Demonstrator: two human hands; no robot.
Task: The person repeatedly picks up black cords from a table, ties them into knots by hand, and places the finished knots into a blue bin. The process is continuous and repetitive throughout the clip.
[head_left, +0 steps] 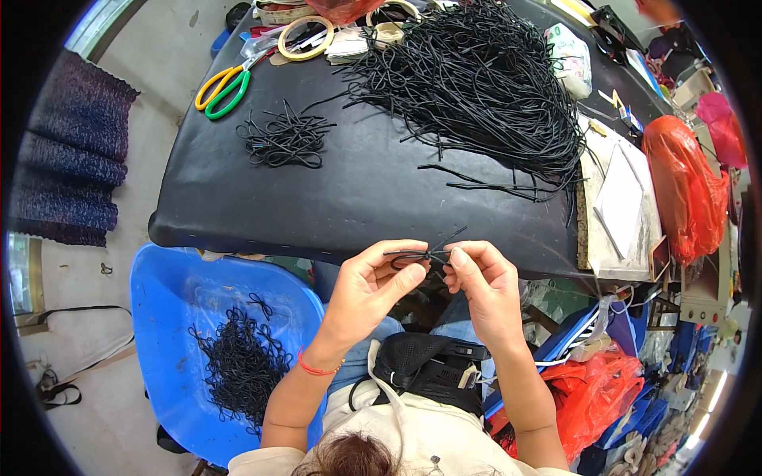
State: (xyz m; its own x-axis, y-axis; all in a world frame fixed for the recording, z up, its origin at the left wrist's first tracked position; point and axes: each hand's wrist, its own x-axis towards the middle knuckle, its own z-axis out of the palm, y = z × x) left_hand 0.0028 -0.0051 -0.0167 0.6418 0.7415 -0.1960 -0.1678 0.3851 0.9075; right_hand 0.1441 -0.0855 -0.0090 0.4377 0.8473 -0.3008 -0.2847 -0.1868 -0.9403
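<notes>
Left hand [369, 279], right hand [486, 279] pinch looped black cord [429, 255] by near edge of tabletop [373, 190] — knotting, apparently; next move: likely even pull.

Left hand [371, 284] and right hand [486, 282] hold a looped black cord [429, 255] — a big pile of cords [484, 87] lies on the bench [365, 194].

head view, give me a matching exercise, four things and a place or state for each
1. scissors
2. looped black cord
3. blue tub
4. red bracelet

a. worn at the wrist of the left hand
b. holds a heap of black cords
c. on the left part of the table
d. pinched by left hand and right hand

Pairs: 1-c, 2-d, 3-b, 4-a
</notes>
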